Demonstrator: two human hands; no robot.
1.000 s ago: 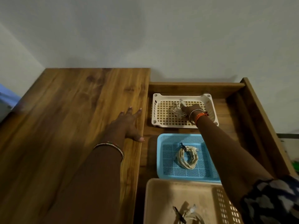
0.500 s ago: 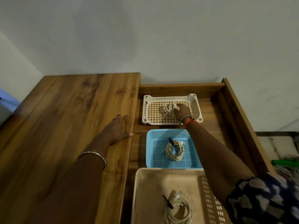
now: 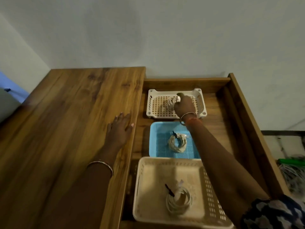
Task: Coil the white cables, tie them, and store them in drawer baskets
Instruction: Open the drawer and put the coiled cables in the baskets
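a head-worn camera looked down into an open wooden drawer [image 3: 219, 103] beside a wooden tabletop [image 3: 69, 123]. nearest the viewer, at about 6 o'clock in the frame, sat a beige basket [image 3: 148, 192] holding a coiled white cable [image 3: 179, 201] with a dark tie [image 3: 170, 191] across one side. just beyond it, near the centre, a blue basket [image 3: 158, 139] held a second coiled cable [image 3: 177, 142], also bound with a dark tie. at 9 o'clock from the blue basket, the left hand [image 3: 119, 128] lay flat on the tabletop, fingers straight and spread, holding nothing. farthest off, toward 12 o'clock in the drawer, a white basket [image 3: 156, 104] held the third cable coil [image 3: 170, 103]. the right hand [image 3: 184, 104] reached into that basket with its fingers curled at the coil; it looked to be gripping the bundle, though the fingertips were hidden and the coil blurred.

the coils looked light, soft and springy, likely to loosen if taken by a single strand. the safest hold seemed to be across the whole bundle near the tie, where the loops were gathered. nothing looked fragile, though a plug end might catch in the basket's open grid.
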